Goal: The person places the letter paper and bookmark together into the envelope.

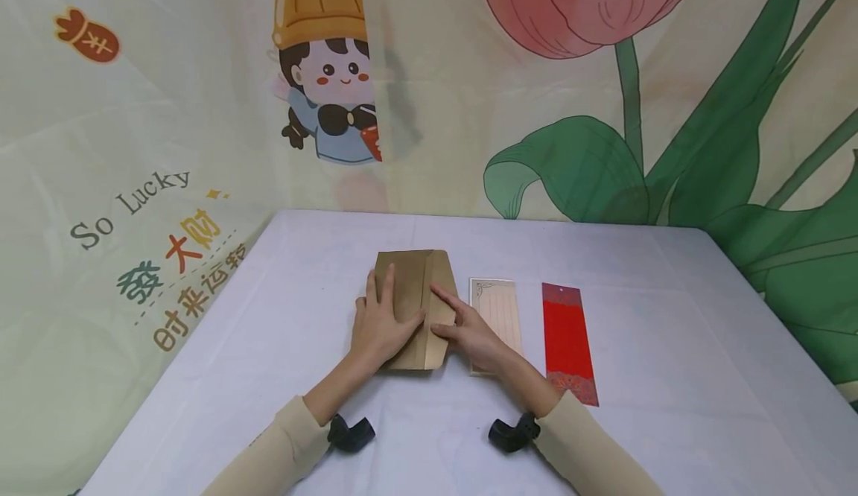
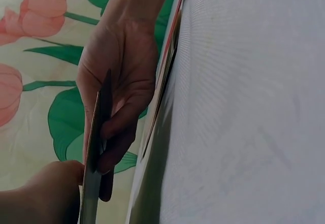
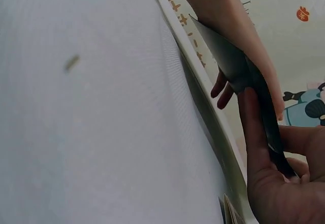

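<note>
A brown paper envelope (image 1: 410, 269) is held between my two hands, its back flap along the right side. My left hand (image 1: 377, 328) grips its left part, some fingers spread over the face and others under the edge, thumb near the flap's seam. On the right, my right hand (image 1: 474, 336) pinches the flap side between thumb and fingers. Seen edge-on, the envelope (image 3: 223, 51) stands off the tabletop in the right wrist view. In the left wrist view, the right hand (image 2: 122, 76) has fingers curled around the envelope's edge (image 2: 92, 137).
A cream lined card (image 1: 499, 304) lies just right of the envelope, partly covered by the right hand and forearm. Farther right lies a red strip card (image 1: 564, 332) with patterned ends. Both rest on the white-covered table (image 1: 670, 317). A printed curtain (image 1: 429, 109) hangs behind.
</note>
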Tool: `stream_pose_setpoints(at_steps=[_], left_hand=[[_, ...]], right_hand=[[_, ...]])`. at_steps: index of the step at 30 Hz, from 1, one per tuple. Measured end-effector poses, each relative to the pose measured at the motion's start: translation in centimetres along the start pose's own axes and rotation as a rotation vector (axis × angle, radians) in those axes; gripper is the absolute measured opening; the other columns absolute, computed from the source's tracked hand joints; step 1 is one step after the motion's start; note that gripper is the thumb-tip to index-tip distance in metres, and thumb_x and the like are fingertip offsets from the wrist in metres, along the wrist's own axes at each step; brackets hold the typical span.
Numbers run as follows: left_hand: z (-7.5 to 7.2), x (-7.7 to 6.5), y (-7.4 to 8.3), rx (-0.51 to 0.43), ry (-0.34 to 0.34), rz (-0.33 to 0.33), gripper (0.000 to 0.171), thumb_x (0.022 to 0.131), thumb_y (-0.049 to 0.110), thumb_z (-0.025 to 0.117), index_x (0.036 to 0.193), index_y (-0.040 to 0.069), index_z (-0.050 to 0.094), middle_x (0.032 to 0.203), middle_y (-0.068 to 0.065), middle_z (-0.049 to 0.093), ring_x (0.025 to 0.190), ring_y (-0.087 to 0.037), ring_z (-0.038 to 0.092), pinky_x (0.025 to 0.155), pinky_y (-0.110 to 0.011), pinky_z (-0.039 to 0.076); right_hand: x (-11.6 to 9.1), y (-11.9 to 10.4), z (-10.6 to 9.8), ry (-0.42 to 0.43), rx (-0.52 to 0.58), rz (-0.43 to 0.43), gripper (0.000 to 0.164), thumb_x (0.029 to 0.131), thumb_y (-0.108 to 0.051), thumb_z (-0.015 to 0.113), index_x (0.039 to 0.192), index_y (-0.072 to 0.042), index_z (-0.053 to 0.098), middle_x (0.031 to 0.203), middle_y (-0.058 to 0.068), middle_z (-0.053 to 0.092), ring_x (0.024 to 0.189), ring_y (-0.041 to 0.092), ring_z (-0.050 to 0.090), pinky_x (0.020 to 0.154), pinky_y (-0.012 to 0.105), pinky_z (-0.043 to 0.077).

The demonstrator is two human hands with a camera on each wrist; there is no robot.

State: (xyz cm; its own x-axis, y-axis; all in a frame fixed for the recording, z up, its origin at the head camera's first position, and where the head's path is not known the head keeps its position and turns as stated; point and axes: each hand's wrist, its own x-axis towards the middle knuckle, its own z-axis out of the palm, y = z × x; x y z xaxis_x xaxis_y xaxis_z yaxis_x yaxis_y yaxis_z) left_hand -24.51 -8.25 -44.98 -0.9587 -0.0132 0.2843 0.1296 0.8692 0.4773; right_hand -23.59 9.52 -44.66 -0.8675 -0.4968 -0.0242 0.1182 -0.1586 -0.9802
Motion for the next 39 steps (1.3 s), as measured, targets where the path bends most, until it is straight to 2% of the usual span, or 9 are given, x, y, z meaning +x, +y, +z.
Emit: stream_pose_setpoints(at_steps=[4,8,14,17,20,24,29,34,39], left_hand=[[-0.1,-0.1,0.2,0.004,0.014,0.004,0.092,0.071,0.06,0.054,0.145,0.029,0.008,0.148,-0.015,0.012,0.098,-0.037,0.042,0.07,-0.042,0.042],[-0.2,-0.1,0.4,0.036,0.02,-0.005,0.095,0.068,0.067,0.052,0.144,0.032,0.008,0.149,-0.013,0.01,0.094,-0.034,0.043,0.067,-0.039,0.041],[-0.2,0.0,0.4,0.046,-0.002,-0.013,0.096,0.063,0.069,0.055,0.143,0.039,0.01,0.149,-0.007,0.013,0.089,-0.032,0.045,0.056,-0.035,0.041],[-0.5,0.0,0.4,-0.019,0.006,-0.006,0.085,0.066,0.059,0.056,0.141,0.04,0.021,0.147,-0.003,0.021,0.088,-0.032,0.046,0.052,-0.036,0.041],[-0.7,-0.1,0.6,-0.061,0.017,-0.004,0.074,0.068,0.053,0.055,0.137,0.038,0.033,0.145,0.0,0.026,0.09,-0.032,0.047,0.053,-0.038,0.041],[-0.9,-0.2,0.5,-0.053,0.012,-0.013,0.069,0.069,0.052,0.053,0.134,0.035,0.04,0.145,0.0,0.028,0.09,-0.031,0.047,0.054,-0.037,0.04],[-0.8,-0.1,0.4,-0.005,0.019,-0.01,0.071,0.067,0.055,0.053,0.133,0.033,0.043,0.144,-0.001,0.029,0.087,-0.031,0.045,0.052,-0.036,0.039],[-0.5,0.1,0.3,0.045,0.0,-0.009,0.074,0.065,0.059,0.054,0.133,0.03,0.044,0.145,-0.003,0.027,0.086,-0.032,0.043,0.051,-0.035,0.038],[-0.2,0.0,0.0,0.073,-0.022,-0.013,0.076,0.063,0.059,0.057,0.132,0.027,0.046,0.145,-0.004,0.026,0.088,-0.034,0.043,0.049,-0.035,0.038]], right_hand=[[0.0,0.1,0.0,0.025,-0.06,0.011,0.074,0.084,0.011,0.046,0.144,-0.024,0.019,0.147,0.015,0.018,0.094,0.026,0.061,0.075,0.037,0.05],[-0.1,0.2,0.1,0.04,-0.076,0.02,0.076,0.083,0.012,0.047,0.143,-0.027,0.021,0.15,0.0,0.001,0.107,0.033,0.052,0.077,0.038,0.05],[-0.2,0.4,0.0,0.039,-0.12,-0.018,0.075,0.082,0.012,0.049,0.143,-0.025,0.024,0.151,0.0,0.003,0.129,0.035,0.023,0.082,0.035,0.047],[-0.1,0.4,0.0,0.067,-0.14,-0.016,0.076,0.08,0.014,0.05,0.142,-0.023,0.025,0.15,0.0,0.006,0.127,0.034,0.025,0.08,0.033,0.048],[0.0,0.3,0.0,0.118,-0.202,-0.021,0.077,0.077,0.014,0.054,0.141,-0.021,0.03,0.149,0.001,0.015,0.131,0.028,0.019,0.09,0.036,0.042],[-0.3,0.0,0.2,0.214,-0.462,-0.053,0.072,0.076,0.0,0.066,0.138,-0.022,0.036,0.143,0.002,0.031,0.13,0.022,0.027,0.1,0.042,0.031],[-2.0,-1.4,0.4,0.428,-0.889,-0.101,0.065,0.079,-0.024,0.067,0.136,-0.012,0.038,0.13,0.013,0.046,0.106,0.025,0.049,0.087,0.041,0.041],[-3.9,-1.5,-1.6,0.667,-1.12,-0.057,0.071,0.08,-0.031,0.064,0.136,-0.002,0.033,0.133,0.023,0.037,0.12,0.036,0.034,0.099,0.052,0.025],[-4.7,0.3,-3.5,0.679,-1.227,0.029,0.08,0.078,-0.038,0.063,0.14,-0.003,0.025,0.141,0.028,0.022,0.131,0.042,0.015,0.104,0.057,0.007]])
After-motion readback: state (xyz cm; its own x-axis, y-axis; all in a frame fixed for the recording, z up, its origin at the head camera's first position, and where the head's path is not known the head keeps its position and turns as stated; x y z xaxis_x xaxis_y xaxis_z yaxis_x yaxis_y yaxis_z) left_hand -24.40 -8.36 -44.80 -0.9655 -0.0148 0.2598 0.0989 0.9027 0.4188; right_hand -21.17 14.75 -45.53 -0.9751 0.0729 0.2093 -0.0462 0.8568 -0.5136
